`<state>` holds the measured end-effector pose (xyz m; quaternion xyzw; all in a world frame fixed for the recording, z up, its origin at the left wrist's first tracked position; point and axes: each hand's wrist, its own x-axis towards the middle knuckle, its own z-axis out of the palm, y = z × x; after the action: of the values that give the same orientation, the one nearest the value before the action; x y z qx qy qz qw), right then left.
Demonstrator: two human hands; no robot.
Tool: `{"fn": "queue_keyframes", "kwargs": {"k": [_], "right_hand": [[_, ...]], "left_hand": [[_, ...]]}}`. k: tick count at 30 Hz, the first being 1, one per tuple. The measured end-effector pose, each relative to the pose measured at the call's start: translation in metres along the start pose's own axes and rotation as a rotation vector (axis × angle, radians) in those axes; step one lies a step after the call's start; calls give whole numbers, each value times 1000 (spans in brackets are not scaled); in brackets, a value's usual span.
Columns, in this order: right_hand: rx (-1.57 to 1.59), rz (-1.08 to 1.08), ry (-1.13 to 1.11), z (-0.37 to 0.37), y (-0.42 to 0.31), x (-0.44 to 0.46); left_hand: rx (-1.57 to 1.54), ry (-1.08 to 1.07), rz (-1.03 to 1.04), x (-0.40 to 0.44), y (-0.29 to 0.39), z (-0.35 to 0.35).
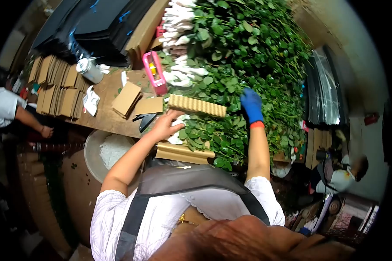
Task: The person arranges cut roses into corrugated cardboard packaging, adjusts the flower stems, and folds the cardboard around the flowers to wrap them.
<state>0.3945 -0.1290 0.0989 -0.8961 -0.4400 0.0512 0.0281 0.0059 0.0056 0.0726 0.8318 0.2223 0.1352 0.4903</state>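
Observation:
My bare left hand (164,126) is at the left end of a corrugated cardboard strip (197,106), its thumb and fingers spread apart. White-wrapped flower heads (175,138) lie just under the thumb. My right hand (251,105) wears a blue glove with a red cuff and rests among leafy green stems (270,108); its fingers are partly lost in the leaves, so a grip cannot be made out. Closer to my body lies a folded brown cardboard piece (185,153), below more leafy stems. A black flat object (147,122) sits left of my left hand.
A pink tape dispenser (154,73), loose cardboard pieces (126,99), a can (89,70) and cardboard stacks (59,87) stand on the table. Black sheets (102,30) are piled behind. A round tub (93,152) is at lower left. Other people (4,106) are at both sides.

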Motion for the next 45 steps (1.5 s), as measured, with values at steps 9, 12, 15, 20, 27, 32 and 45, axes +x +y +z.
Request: {"fn": "queue_keyframes", "kwargs": {"k": [9,12,15,20,27,32,45], "right_hand": [[359,-431,208,-82,-48,-133],[114,-418,42,-8,-44,-155],[87,-377,-36,24,-37,-160],[37,-385,94,-76,-94,-171],[-102,-170,-274,6,-185,-121],[-66,-158,-188,20,-176,-115],[-9,-104,-301,14,-181,-111]], "left_hand": [[-71,98,115,-1,-16,12],[-53,145,102,-3,-18,16],[-17,136,123,-2,-13,13],[-10,125,120,-1,-10,12],[43,113,135,-4,-10,11],[-19,116,59,0,-19,15],[-161,601,-82,-37,-24,-32]]}}
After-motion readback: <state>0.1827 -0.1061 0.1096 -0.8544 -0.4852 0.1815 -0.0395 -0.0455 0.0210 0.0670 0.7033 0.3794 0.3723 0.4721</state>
